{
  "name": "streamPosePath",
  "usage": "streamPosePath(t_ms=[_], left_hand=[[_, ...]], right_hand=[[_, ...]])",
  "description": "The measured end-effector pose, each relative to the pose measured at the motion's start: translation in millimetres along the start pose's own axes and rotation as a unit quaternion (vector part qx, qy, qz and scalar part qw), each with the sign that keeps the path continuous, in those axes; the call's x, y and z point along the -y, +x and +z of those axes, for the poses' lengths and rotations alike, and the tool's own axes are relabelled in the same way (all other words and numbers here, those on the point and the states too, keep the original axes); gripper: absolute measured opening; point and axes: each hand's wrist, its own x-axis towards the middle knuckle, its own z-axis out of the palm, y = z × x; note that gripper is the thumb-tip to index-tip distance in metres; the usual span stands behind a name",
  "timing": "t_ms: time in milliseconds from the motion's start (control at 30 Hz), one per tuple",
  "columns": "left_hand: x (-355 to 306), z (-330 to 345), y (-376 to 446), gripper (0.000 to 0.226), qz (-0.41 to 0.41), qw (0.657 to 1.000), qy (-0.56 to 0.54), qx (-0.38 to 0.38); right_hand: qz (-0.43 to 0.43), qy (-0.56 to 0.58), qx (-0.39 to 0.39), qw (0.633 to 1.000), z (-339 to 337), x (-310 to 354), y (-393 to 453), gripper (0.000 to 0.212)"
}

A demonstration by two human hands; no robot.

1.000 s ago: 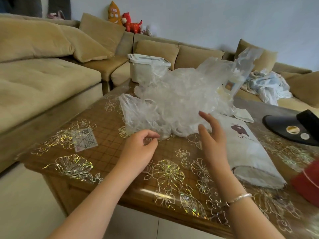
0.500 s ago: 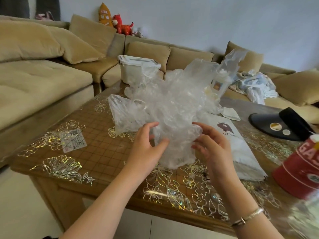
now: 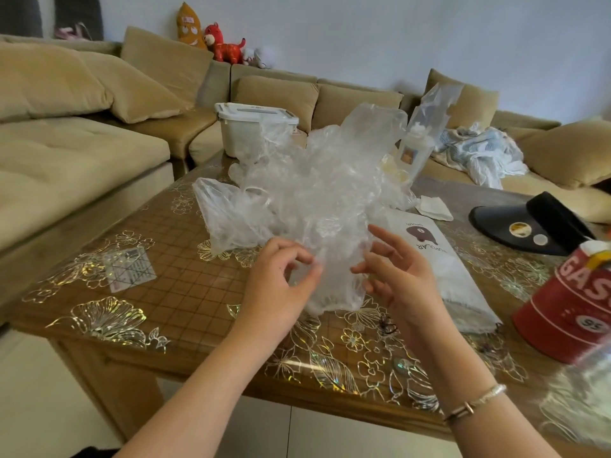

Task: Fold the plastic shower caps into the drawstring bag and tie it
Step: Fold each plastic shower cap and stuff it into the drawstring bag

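Note:
A crumpled heap of clear plastic shower caps [image 3: 314,193] lies on the middle of the wooden table [image 3: 185,299]. One cap hangs down from its near side between my hands. My left hand [image 3: 281,285] pinches that cap's edge with thumb and curled fingers. My right hand [image 3: 400,276] has its fingers spread, the fingertips touching the cap's right side. The white drawstring bag [image 3: 446,272] with a brown bear print lies flat just right of my right hand.
A red tin [image 3: 568,309] stands at the right edge, with a black visor [image 3: 529,226] behind it. A white lidded box [image 3: 251,130] and a clear upright packet [image 3: 423,133] stand behind the heap. A small label [image 3: 129,269] lies on the left. Sofas surround the table.
Both hands moved from the table into the heap's near side and drew one cap toward me. Since half a second ago my right hand's fingers have spread apart.

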Motion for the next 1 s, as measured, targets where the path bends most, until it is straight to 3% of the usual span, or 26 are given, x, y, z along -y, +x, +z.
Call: streamPosePath(t_ms=[133, 200, 267, 367, 467, 600, 733, 800, 900, 1000], left_hand=[[-6.3, -11.0, 2.5, 0.014, -0.115, 0.979, -0.168, -0.020], [-9.2, -16.0, 3.2, 0.018, -0.204, 0.938, -0.277, -0.032], [-8.9, -20.6, 4.1, 0.023, -0.260, 0.911, -0.316, -0.044], [-6.4, -27.8, 5.1, 0.029, -0.302, 0.891, -0.335, -0.044], [-3.2, -33.6, 4.2, 0.032, -0.329, 0.871, -0.362, -0.040], [0.5, -34.5, -0.9, 0.037, -0.324, 0.882, -0.342, -0.028], [2.3, -33.4, -1.2, 0.040, -0.313, 0.898, -0.307, -0.037], [4.5, -33.5, 0.8, 0.043, -0.296, 0.919, -0.251, -0.068], [7.7, -34.7, 2.4, 0.053, -0.250, 0.948, -0.171, -0.102], [4.7, -33.0, 1.3, 0.053, -0.232, 0.965, -0.108, -0.061]], right_hand=[[-0.013, -0.152, -0.026, 0.988, -0.4, -2.2, -0.4, 0.038], [-0.002, -0.238, 0.018, 0.971, 1.7, -2.3, -3.7, 0.028], [0.005, -0.291, 0.074, 0.954, 7.5, -2.6, -8.6, 0.015], [0.003, -0.281, 0.099, 0.955, 15.5, -5.1, -12.1, 0.012], [0.027, -0.223, 0.126, 0.966, 22.8, -5.3, -13.2, 0.031], [0.109, -0.127, 0.138, 0.976, 29.0, -9.7, -9.7, 0.057], [0.147, -0.115, 0.186, 0.965, 34.8, -14.6, -11.0, 0.032], [0.147, -0.061, 0.149, 0.976, 35.4, -15.1, -9.0, 0.021], [0.142, 0.014, 0.055, 0.988, 28.4, -15.4, -0.6, 0.028], [0.145, -0.027, -0.035, 0.989, 22.8, -18.6, 2.2, 0.037]])
